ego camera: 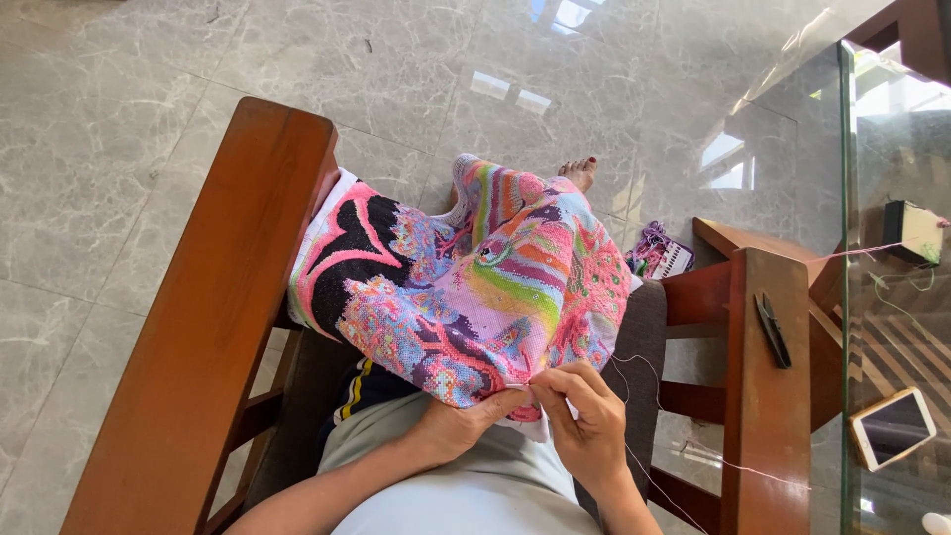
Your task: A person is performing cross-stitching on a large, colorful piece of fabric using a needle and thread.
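A large multicoloured cross-stitch cloth (475, 287), pink, black, green and lilac, lies draped over my lap in a wooden armchair. My left hand (458, 424) pinches the cloth's near edge from below. My right hand (584, 421) has its fingertips pressed together at the same edge, gripping what looks like a needle, too small to see. A thin pale thread (693, 451) trails from there to the right across the chair arm.
Wooden armrests stand on both sides, left (208, 327) and right (768, 396); small dark snips (773, 329) lie on the right one. A glass table (892, 198) at right holds a phone (894, 426) and a dark box (911, 230). Thread bundles (659, 253) lie on the marble floor by a bare foot (579, 172).
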